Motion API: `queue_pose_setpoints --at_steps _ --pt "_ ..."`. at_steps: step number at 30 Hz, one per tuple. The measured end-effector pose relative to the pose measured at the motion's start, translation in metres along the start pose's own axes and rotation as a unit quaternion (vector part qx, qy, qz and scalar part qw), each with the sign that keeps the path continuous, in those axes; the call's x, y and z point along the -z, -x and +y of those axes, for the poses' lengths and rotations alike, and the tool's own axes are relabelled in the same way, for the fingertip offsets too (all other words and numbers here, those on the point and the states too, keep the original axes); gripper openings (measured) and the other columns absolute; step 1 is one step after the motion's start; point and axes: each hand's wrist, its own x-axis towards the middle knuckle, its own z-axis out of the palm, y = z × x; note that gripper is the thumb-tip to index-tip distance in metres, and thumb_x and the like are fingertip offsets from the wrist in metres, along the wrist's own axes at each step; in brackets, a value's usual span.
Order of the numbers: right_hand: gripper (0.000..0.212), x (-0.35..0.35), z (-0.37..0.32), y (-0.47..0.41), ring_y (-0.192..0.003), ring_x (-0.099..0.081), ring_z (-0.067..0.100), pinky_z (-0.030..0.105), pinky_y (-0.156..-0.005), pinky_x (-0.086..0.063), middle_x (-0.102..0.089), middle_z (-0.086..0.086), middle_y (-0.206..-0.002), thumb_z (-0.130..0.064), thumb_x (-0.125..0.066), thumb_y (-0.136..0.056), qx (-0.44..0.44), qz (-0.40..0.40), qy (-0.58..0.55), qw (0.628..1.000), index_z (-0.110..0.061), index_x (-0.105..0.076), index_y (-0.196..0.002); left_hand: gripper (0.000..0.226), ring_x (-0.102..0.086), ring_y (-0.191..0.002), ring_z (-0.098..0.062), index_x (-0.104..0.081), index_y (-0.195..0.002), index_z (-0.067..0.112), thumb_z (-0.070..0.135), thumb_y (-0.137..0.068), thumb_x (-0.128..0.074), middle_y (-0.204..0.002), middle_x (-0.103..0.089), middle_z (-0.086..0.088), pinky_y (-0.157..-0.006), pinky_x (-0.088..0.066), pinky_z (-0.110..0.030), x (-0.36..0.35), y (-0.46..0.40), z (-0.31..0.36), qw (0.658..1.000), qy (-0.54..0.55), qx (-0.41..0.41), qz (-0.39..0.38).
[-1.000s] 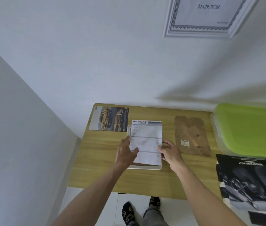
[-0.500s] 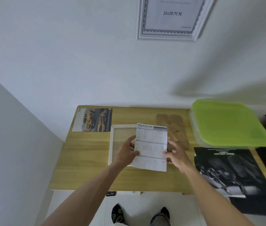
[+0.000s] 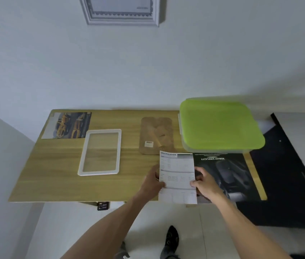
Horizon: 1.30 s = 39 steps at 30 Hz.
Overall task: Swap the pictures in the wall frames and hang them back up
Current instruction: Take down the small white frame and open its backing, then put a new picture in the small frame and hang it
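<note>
A white "SPECIFICATION" sheet (image 3: 177, 171) is held above the table's front right part, my left hand (image 3: 152, 183) pinching its left edge and my right hand (image 3: 204, 183) its right edge. An empty white picture frame (image 3: 85, 156) lies flat on the wooden table (image 3: 54, 174), well left of the sheet. A yellow-car picture (image 3: 67, 125) lies at the table's back left corner. The brown frame backing board (image 3: 156, 135) rests behind the sheet. A second white frame (image 3: 121, 17) hangs on the wall above.
A clear box with a green lid (image 3: 219, 124) sits at the back right. A dark brochure (image 3: 224, 176) lies under and right of the sheet. A black surface (image 3: 294, 180) adjoins the table on the right. My feet (image 3: 171, 242) stand on white floor tiles below.
Both hands carried the sheet off the white frame and to the right, toward the dark brochure. The frame now lies uncovered and empty.
</note>
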Motion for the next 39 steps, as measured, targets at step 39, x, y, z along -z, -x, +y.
queue_pose_setpoints --at_steps 39 --pt "0.045 0.053 0.014 -0.019 -0.115 -0.058 0.024 0.035 -0.087 -0.051 -0.059 0.005 -0.127 -0.029 -0.069 -0.087 0.267 0.109 0.334 0.898 -0.015 -0.06 -0.129 0.06 -0.058 -0.109 -0.024 -0.05 -0.136 0.016 0.038 -0.082 -0.067 -0.124 -0.053 -0.001 -0.088 -0.053 -0.043 -0.061 -0.025 0.02 0.953 -0.292 -0.04 0.073"
